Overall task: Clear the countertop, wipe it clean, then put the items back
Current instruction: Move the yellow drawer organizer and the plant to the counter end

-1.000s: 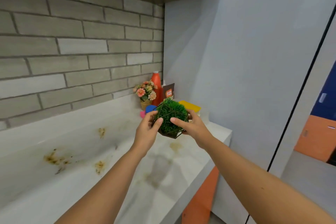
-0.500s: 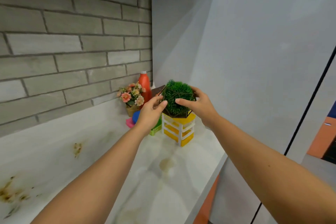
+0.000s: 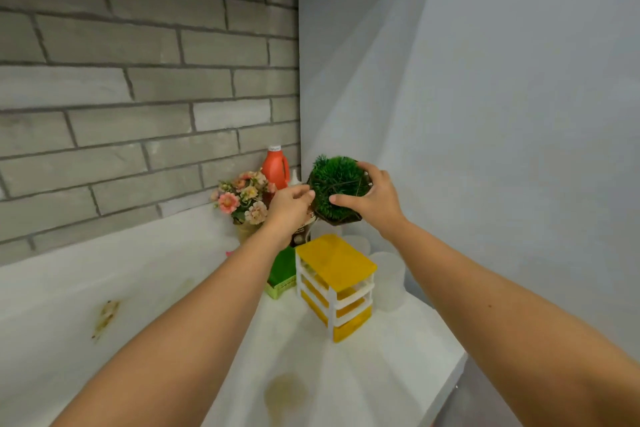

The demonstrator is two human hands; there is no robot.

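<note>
Grass pot (image 3: 337, 189): round green tuft in a dark pot, tilted, in the air above the drawer unit.
Drawer unit (image 3: 334, 262): yellow-and-white, three tiers, upright on the countertop.
Countertop (image 3: 381, 357): white, brown-stained.

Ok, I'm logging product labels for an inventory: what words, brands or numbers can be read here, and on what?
No text is readable.
On the orange bottle: faint marks on its white cap, too blurred to read.
On the dark packet under the left hand: pale print, mostly hidden, too small.
On the yellow drawer unit and green plant: no lettering shows.
</note>
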